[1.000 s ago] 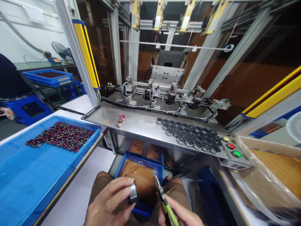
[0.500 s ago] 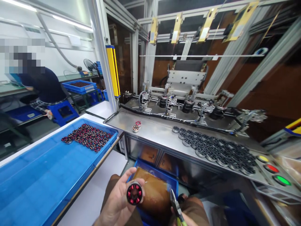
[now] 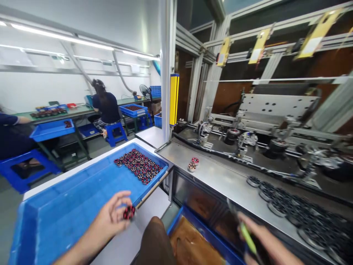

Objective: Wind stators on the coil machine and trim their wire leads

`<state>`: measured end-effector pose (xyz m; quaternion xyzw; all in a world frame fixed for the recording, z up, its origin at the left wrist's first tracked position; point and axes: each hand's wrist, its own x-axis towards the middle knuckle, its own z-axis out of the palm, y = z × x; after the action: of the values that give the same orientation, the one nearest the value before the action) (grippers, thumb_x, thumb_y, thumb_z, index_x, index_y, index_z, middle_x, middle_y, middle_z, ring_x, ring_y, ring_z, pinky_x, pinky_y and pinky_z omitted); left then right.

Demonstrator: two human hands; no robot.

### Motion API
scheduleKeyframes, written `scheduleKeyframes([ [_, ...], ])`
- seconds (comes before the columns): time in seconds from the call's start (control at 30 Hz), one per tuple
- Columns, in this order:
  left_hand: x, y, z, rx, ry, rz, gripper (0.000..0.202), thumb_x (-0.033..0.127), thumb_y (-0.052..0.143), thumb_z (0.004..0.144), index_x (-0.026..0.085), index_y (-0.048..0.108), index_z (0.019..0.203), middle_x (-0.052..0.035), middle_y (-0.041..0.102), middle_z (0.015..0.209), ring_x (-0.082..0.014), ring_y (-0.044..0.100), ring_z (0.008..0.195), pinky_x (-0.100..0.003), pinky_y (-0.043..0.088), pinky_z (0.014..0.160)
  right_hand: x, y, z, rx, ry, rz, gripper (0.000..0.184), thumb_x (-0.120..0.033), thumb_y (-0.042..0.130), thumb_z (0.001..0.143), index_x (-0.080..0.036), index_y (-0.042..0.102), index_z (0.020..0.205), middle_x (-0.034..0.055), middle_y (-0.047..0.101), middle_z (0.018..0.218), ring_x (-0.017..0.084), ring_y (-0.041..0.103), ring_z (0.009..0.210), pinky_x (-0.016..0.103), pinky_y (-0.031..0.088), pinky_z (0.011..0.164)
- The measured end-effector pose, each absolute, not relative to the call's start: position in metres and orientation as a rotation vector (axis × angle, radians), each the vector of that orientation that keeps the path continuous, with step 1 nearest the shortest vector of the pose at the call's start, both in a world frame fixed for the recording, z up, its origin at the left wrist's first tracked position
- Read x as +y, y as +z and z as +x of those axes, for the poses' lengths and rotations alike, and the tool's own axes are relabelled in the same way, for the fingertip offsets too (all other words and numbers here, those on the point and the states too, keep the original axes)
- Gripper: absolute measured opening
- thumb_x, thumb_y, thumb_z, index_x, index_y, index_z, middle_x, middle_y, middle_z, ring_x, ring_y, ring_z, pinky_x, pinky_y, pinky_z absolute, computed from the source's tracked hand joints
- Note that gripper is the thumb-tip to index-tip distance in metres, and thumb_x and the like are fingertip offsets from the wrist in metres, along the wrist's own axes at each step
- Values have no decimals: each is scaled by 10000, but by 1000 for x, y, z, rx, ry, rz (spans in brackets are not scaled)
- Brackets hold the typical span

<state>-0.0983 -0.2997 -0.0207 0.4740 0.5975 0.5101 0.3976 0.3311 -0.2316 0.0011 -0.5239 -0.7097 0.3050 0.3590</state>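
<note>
My left hand [image 3: 111, 217] is closed around a small motor stator [image 3: 128, 212], a dark ring with red windings, held at the near edge of the blue tray [image 3: 91, 200]. A packed group of similar stators [image 3: 142, 167] fills the tray's far right corner. At the lower right, my right hand [image 3: 261, 237] grips a pair of cutting pliers [image 3: 247, 235] with yellow-green handles, smeared by motion, in front of the steel bench edge. Two loose stators [image 3: 192, 166] sit on the steel ledge [image 3: 215, 180].
Black ring-shaped parts [image 3: 292, 206] crowd the ledge at right. Behind it stands a winding machine [image 3: 275, 106] with metal posts and a yellow light curtain [image 3: 173, 99]. A blue bin [image 3: 190, 217] with brown sheet sits below. Two people work at left, one on a blue stool [image 3: 116, 132].
The view has swung left. My left hand has carried the stator from above the bin to the blue tray's edge. My right hand has raised the pliers away from my knee.
</note>
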Motion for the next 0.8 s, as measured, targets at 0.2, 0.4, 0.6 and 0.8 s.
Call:
scheduleKeyframes([
  [0.2,-188,-51,-205,2080,1355,1206,281,285,624,877,157,593,1125,-67,650,1091,-213,647,936,-425,547,806,-100,25,311,-2110,-63,-1696,608,-310,479,747,-64,560,1297,180,657,1052,331,650,954,462,503,887],
  [0.4,-132,-111,-234,2352,1338,1168,320,302,596,900,166,573,1189,-83,635,1168,-220,651,963,-432,556,809,-70,1,312,-2132,-188,-1677,565,-377,429,838,-43,580,1269,199,624,1166,344,582,1076,476,442,971],
  [0.6,-115,-122,-240,2512,1406,1168,330,301,593,902,169,564,1203,-87,621,1195,-220,647,971,-432,554,813,-73,-1,310,-2145,-224,-1629,482,-364,450,856,-57,636,1177,194,644,1132,335,582,1038,472,445,949],
  [0.8,-121,-89,-208,2458,1487,1341,365,304,612,883,171,540,1215,-89,597,1205,-239,618,1006,-474,511,870,-81,2,305,-2103,-252,-1583,351,-290,518,845,-83,682,1078,179,670,1084,311,599,1016,437,456,923],
])
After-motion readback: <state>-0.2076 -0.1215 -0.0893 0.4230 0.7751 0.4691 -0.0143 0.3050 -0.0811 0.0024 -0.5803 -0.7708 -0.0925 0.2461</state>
